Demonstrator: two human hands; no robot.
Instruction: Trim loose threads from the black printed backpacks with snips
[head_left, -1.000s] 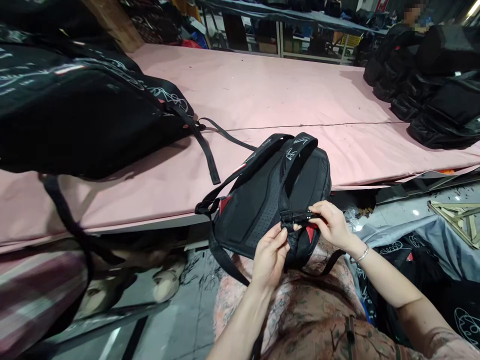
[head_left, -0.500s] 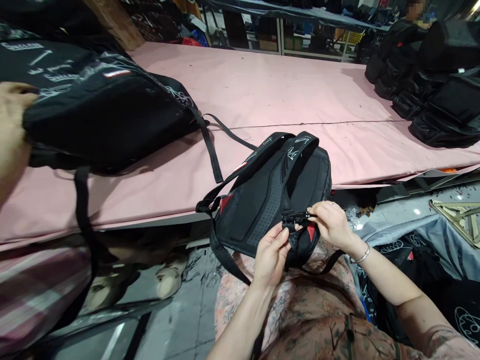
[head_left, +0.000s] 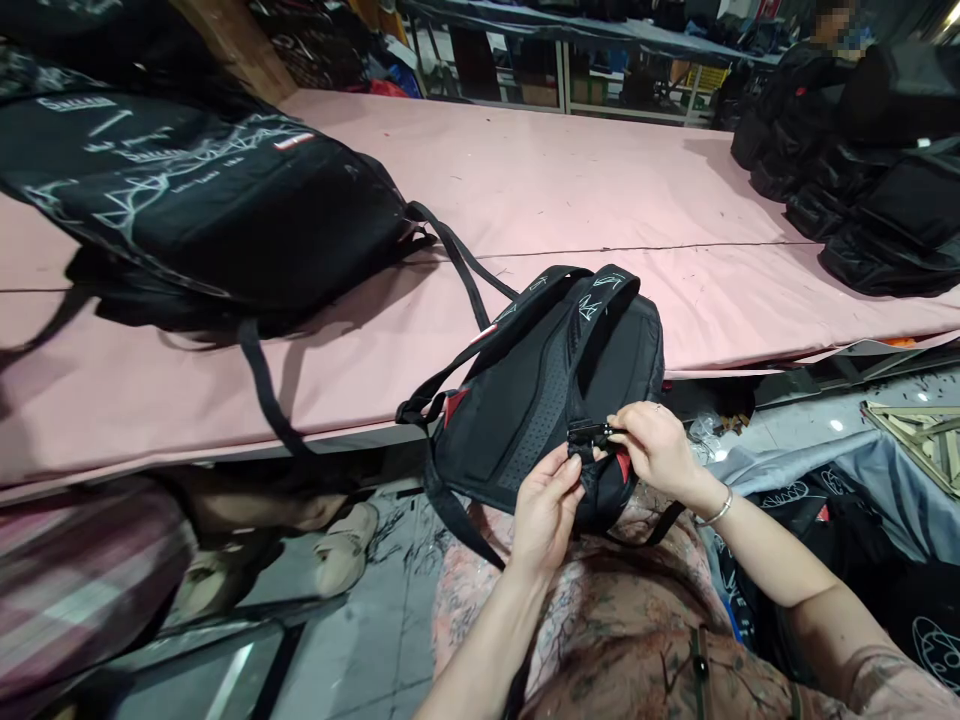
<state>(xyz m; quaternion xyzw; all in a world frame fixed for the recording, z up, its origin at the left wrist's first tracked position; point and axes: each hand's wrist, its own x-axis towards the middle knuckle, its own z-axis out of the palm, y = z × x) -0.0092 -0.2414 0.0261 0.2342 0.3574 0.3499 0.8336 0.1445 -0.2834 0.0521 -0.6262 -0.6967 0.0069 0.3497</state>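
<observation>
A black backpack (head_left: 517,440) leans on the edge of the pink-covered table and across my lap, its padded back and shoulder straps facing up. My left hand (head_left: 549,505) is closed on the lower end of a shoulder strap (head_left: 576,385), around its buckle area. Close beside it, my right hand (head_left: 660,450) pinches a slim, dark, pointed tool (head_left: 600,432) whose tip lies against that strap end. Its exact kind is too small and dark to tell. Small red patches mark the backpack's lower corners.
Another black backpack (head_left: 247,230) with white print lies on the pink table (head_left: 585,180) at left. Black bags (head_left: 885,190) are piled at right. A grey-lined container (head_left: 847,460) with printed black bags stands by my right arm. Another person's plaid clothing (head_left: 82,590) shows lower left.
The other person's hand at far left has left the view, and the large backpack there has shifted right and turned. My hands stay nearly in place, the tool lying slightly differently at the strap.
</observation>
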